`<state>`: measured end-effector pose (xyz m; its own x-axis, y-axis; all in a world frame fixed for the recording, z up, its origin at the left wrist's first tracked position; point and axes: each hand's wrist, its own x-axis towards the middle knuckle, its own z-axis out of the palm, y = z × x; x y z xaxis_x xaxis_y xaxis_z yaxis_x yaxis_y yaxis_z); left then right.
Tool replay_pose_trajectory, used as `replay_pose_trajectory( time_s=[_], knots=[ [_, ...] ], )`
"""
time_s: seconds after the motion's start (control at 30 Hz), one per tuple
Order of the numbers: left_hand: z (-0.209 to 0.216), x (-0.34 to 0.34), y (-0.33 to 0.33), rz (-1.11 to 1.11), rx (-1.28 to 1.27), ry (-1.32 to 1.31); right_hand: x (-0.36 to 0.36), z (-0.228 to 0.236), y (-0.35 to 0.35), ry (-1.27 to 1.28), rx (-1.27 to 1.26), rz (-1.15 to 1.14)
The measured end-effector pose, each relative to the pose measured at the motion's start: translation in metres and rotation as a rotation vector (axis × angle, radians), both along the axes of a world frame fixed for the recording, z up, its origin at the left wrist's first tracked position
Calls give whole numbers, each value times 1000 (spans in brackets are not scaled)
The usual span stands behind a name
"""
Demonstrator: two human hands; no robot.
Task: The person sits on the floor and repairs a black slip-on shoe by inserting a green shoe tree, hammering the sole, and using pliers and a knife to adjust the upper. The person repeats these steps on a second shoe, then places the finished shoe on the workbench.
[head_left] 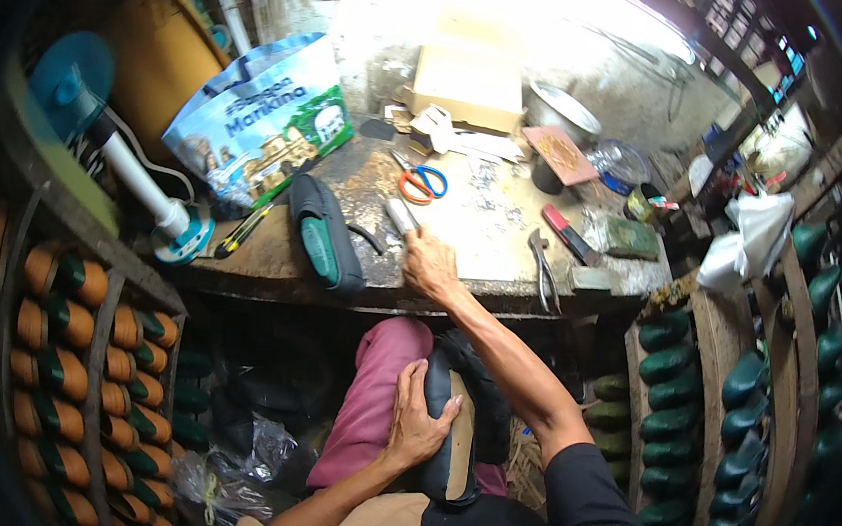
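A dark shoe with a tan sole (pixel 463 434) lies upturned across my lap, its length running away from me. Wrapped over its left side, my left hand (pixel 421 417) grips it with the thumb on the sole's edge. My right hand (pixel 431 264) is at the front edge of the workbench, its fingers closed on a pale grey, narrow tool (pixel 401 214) whose exact kind I cannot make out. To the left of that hand rests a second dark shoe with a green inside (pixel 321 240). Orange-and-blue-handled scissors (pixel 421 182) lie just beyond the tool.
Pincers (pixel 544 270) and a red-handled tool (pixel 570 233) lie right on the workbench (pixel 486 253). A yellow-black cutter (pixel 244 229), a printed bag (pixel 264 122) and a white-and-teal lamp (pixel 141 172) stand left. Racks of tan shoes (pixel 77 365) and green shoes (pixel 667 401) flank me.
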<state>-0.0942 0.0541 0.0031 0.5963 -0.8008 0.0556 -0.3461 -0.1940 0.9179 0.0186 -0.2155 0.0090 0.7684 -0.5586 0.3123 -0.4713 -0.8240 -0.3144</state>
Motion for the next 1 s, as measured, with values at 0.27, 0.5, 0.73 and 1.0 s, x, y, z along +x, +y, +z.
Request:
replay_pose_trajectory(
  time_s=[0.27,0.5,0.73,1.0],
  knots=[
    [-2,46,-18,-53,-109,883,-178,27,-26,-271,-184,-196],
    [46,65,-26,-404,-162,650,-286,51,-91,-55,-122,-618],
    [43,55,10,-497,-338,484,-262,73,-88,-290,0,-229],
    [52,61,18,-298,-143,516,-287,19,10,-307,195,-289]
  ],
)
